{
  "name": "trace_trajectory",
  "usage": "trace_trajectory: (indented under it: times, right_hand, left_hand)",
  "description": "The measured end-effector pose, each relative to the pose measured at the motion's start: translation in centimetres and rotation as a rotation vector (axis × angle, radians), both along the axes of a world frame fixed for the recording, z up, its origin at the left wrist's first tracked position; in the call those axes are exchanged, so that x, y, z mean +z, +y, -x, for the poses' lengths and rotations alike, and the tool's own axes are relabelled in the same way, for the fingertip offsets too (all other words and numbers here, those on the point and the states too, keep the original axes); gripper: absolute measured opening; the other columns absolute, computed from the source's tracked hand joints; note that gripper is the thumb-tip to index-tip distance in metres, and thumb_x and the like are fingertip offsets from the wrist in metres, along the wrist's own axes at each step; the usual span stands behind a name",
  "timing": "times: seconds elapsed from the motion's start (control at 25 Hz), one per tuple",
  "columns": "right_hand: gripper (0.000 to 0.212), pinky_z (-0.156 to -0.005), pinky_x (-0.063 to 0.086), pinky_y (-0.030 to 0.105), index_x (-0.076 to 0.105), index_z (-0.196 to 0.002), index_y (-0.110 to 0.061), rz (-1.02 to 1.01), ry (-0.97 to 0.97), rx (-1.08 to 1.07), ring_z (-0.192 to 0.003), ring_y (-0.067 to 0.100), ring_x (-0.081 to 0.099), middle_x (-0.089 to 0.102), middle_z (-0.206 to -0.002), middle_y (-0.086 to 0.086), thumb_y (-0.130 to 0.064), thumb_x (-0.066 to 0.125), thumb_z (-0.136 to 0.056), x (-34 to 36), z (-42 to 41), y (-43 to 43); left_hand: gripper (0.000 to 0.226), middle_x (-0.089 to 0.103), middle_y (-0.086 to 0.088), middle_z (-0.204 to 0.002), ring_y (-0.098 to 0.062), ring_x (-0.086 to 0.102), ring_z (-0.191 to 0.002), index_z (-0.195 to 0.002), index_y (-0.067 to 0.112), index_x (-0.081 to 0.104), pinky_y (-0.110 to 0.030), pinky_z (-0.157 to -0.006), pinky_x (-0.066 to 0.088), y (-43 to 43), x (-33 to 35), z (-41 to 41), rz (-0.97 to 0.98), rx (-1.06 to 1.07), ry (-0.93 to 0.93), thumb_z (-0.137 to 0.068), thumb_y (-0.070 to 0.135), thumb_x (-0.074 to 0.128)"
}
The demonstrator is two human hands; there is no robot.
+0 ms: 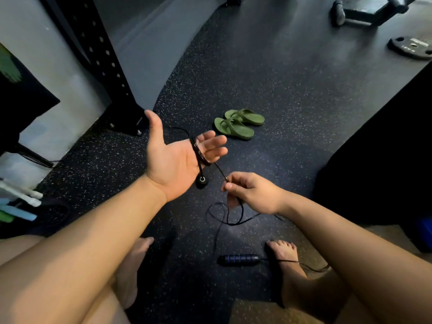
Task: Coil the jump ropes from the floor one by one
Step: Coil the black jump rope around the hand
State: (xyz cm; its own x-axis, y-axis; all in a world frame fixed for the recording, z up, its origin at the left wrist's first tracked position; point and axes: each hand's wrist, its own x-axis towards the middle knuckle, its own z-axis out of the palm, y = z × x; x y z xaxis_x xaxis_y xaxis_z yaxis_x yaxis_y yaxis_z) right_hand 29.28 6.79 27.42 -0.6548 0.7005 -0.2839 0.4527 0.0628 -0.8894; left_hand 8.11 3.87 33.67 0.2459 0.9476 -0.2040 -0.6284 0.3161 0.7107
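The left hand (173, 160) is held out palm up, thumb spread wide and fingers relaxed and nearly straight. Several turns of a thin black jump rope (198, 153) lie looped around the base of its fingers. One black handle end (201, 181) hangs from these turns just below the heel of the palm.

From the loops the cord runs taut, down and to the right, into the right hand (252, 192). This hand is curled, and it pinches the cord between the thumb and the fingertips (230, 186). Below it the slack cord drops in a loose loop and trails down to the floor (280, 101). The second handle (240, 259), dark with blue bands, lies on the floor just beside the bare right foot (285, 256), and its cord passes across that foot. The bare left foot (133, 265) shows between the forearms.

The floor is dark speckled rubber. A pair of green flip-flops (238, 123) sits on it beyond the hands. A black perforated rack upright (102, 59) is bolted down at the upper left. A weight plate (411, 46) lies flat at the far upper right.
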Motion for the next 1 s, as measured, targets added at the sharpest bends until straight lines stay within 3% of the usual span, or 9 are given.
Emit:
trace_trajectory:
  times: [0.12,0.24,0.36,0.52,0.64,0.72,0.8,0.88,1.0]
  right_hand:
    - [0.023,-0.071,0.053,0.028,0.062,-0.105,-0.004,0.136,-0.061,0.057,-0.069,0.017,0.065,0.071,-0.075,0.004,-0.021,0.046,-0.107,0.3,0.1,-0.3]
    - [0.034,-0.07,0.05,0.033,0.067,-0.097,-0.007,0.131,-0.208,0.164,-0.061,0.016,0.064,0.072,-0.068,0.001,-0.03,0.045,-0.108,1.0,0.0,-0.5]
    - [0.038,-0.058,0.045,0.026,0.07,-0.087,-0.015,0.064,-0.214,0.193,-0.052,0.012,0.055,0.061,-0.055,-0.004,-0.038,0.046,-0.106,2.3,0.1,-1.0]
    - [0.036,-0.051,0.035,0.024,0.075,-0.086,-0.02,-0.129,-0.133,0.179,-0.049,0.007,0.04,0.045,-0.053,-0.008,-0.039,0.051,-0.104,4.0,0.1,-1.2]
    - [0.034,-0.052,0.037,0.024,0.074,-0.082,-0.019,-0.258,-0.061,0.152,-0.049,0.01,0.045,0.056,-0.056,-0.003,-0.037,0.055,-0.103,4.3,0.0,-1.1]
    - [0.032,-0.056,0.045,0.033,0.074,-0.081,-0.019,-0.354,-0.027,0.08,-0.055,0.014,0.054,0.067,-0.064,-0.002,-0.038,0.058,-0.101,4.2,-0.3,-0.6]
    - [0.028,-0.059,0.047,0.033,0.075,-0.082,-0.021,-0.408,0.016,-0.004,-0.058,0.01,0.058,0.069,-0.067,-0.005,-0.039,0.061,-0.099,4.1,-0.8,0.0]
    - [0.027,-0.057,0.043,0.029,0.074,-0.082,-0.019,-0.405,0.062,-0.072,-0.057,0.005,0.051,0.062,-0.062,-0.005,-0.041,0.064,-0.095,4.0,-1.2,0.4]
    - [0.04,-0.053,0.033,0.021,0.07,-0.08,-0.006,-0.33,0.114,-0.146,-0.053,0.002,0.038,0.046,-0.055,-0.013,-0.045,0.064,-0.09,3.7,-1.4,0.7]
  left_hand:
    - [0.123,0.067,-0.021,-0.131,-0.035,0.063,-0.122,-0.134,0.0,0.05,-0.044,-0.115,0.037,0.4,-0.4,0.2,0.0,0.084,0.093,-0.074,0.095,0.002]
    - [0.12,0.069,-0.018,-0.129,-0.031,0.066,-0.122,-0.141,-0.001,0.046,-0.044,-0.113,0.037,0.5,-0.8,-0.1,0.009,0.171,0.24,-0.079,0.089,-0.004]
    - [0.112,0.073,-0.013,-0.123,-0.025,0.069,-0.117,-0.139,0.001,0.048,-0.045,-0.119,0.032,1.0,-1.2,-0.3,0.037,0.223,0.448,-0.085,0.084,-0.005]
    - [0.131,0.077,0.006,-0.115,-0.011,0.067,-0.117,-0.139,0.011,0.057,-0.048,-0.124,0.019,0.6,-2.5,-1.1,0.051,-0.083,0.881,-0.058,0.102,0.008]
    - [0.125,0.078,0.003,-0.11,-0.013,0.064,-0.119,-0.117,0.018,0.073,-0.05,-0.121,0.027,-0.5,-2.7,-1.5,0.036,-0.418,1.066,-0.058,0.104,0.005]
    - [0.127,0.079,-0.005,-0.103,-0.014,0.071,-0.105,-0.113,0.01,0.073,-0.04,-0.114,0.035,-0.9,-2.0,-1.9,0.024,-0.604,1.035,-0.064,0.101,0.0]
    - [0.129,0.078,-0.015,-0.091,-0.017,0.074,-0.083,-0.111,-0.003,0.069,-0.025,-0.092,0.045,-1.1,-1.2,-2.2,0.039,-0.68,0.961,-0.07,0.094,-0.005]
    - [0.124,0.074,-0.016,-0.073,-0.026,0.071,-0.075,-0.097,-0.003,0.069,-0.03,-0.084,0.048,-1.0,-0.6,-2.2,0.047,-0.704,0.844,-0.07,0.093,-0.006]
    - [0.11,0.06,-0.008,-0.051,-0.029,0.065,-0.059,-0.076,0.006,0.065,-0.041,-0.088,0.05,-1.0,-0.3,-2.0,0.037,-0.677,0.631,-0.065,0.092,-0.002]
